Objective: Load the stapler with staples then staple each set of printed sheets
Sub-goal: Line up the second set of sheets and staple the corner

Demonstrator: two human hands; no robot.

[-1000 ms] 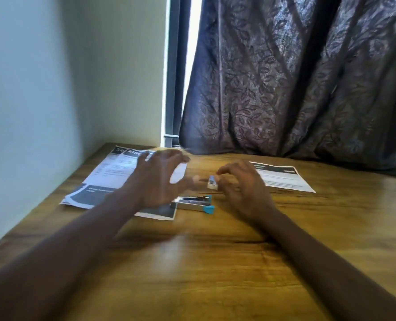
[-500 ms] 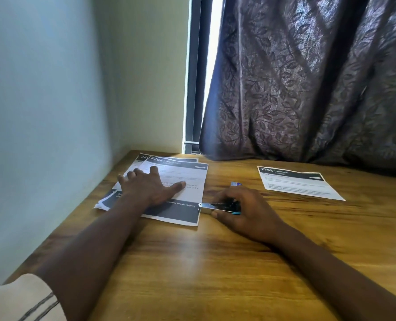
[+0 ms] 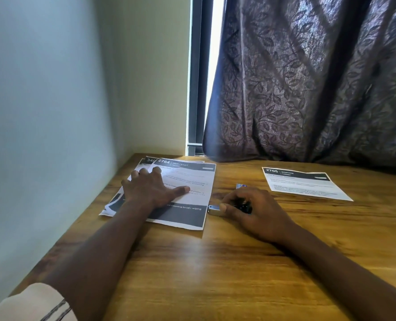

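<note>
Stapler sits on the wooden table just off the right edge of the nearer paper stack, and our right hand is curled over it, fingers wrapped around its dark body with only the metal nose showing past the thumb. Our left hand lies flat and open on that stack, palm down, grasping nothing, simply pinning the sheets. A small staple box rests just beyond the right hand, and a second printed set lies well apart to the right. We judge the step in hand to be picking up the stapler, though we cannot tell whether it has been loaded. To do this well, we should keep the left palm pressing so the pages stay squared, lift the stapler cleanly instead of dragging it into the paper edge, and bring its mouth to one corner. If it still needs staples, we should open it first with the box close by.
</note>
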